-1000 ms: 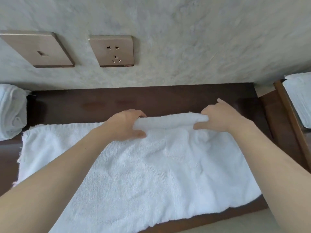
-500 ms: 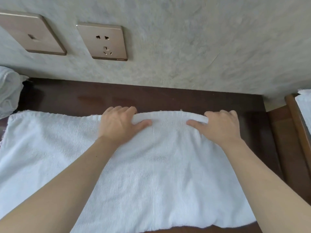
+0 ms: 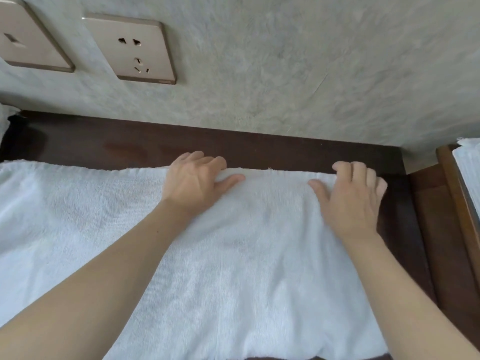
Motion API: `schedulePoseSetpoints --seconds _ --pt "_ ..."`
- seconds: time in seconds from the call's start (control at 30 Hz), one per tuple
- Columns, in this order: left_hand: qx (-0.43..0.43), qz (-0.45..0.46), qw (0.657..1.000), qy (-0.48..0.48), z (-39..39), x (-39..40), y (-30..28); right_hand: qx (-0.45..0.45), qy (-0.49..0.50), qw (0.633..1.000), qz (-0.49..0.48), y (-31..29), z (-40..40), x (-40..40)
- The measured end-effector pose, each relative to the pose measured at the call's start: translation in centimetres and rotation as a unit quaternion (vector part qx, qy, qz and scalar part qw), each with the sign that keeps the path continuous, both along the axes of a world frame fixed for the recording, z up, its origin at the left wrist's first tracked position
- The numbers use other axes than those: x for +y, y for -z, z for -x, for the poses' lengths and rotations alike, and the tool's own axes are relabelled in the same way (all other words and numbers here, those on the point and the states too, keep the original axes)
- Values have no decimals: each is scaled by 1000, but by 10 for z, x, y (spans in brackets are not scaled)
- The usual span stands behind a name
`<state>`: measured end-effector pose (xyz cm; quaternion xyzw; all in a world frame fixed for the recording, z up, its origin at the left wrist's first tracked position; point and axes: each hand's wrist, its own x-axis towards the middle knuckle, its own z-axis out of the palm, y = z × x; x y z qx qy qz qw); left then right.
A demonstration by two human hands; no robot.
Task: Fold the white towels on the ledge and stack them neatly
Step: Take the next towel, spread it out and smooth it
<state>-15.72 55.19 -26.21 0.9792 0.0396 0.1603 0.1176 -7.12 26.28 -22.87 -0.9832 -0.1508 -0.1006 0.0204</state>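
Both hands slid down flat since a second ago: left hand (image 3: 193, 181) and right hand (image 3: 349, 201) press open-fingered on the towel (image 3: 233, 255) spread across the ledge (image 3: 259, 149), socket (image 3: 132, 49) above, another towel (image 3: 468, 172) at right.

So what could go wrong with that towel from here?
The fold could come out crooked: both hands, left hand and right hand, press only the right part of the white towel, while its left part lies loose. The far edge sits near the back of the dark wooden ledge, so a push might bunch it against the wall.
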Motion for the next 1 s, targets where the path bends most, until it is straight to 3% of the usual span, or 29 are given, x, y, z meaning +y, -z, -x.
schedulePoseSetpoints --seconds 0.07,0.13,0.2,0.33,0.57,0.67,0.77,0.83,0.93,1.0 --pt "15 4 1000 -25 7 -6 -2 26 -11 999 -41 0 39 17" --pt "45 21 998 -35 18 -22 -6 112 -33 992 -46 7 79 31" --pt "76 51 996 15 27 -45 -11 159 -41 986 -22 19 98 34" --pt "168 -3 983 78 29 -71 -6 161 -25 986 -22 25 84 24" --pt "157 -10 984 82 28 -67 -15 183 5 983 6 19 63 12" --pt "226 -25 972 63 15 -67 -36 201 97 974 -34 10 71 -4" --pt "299 0 950 87 -7 -66 -48 196 204 944 -168 -5 77 -12" --pt "329 83 935 106 -18 -62 -51 205 232 916 -257 -14 74 -15" --pt "331 193 909 164 -26 -53 -54 267 295 838 -374 -23 60 -22" --pt "323 218 900 194 -26 -48 -61 305 280 814 -407 -25 51 -28"
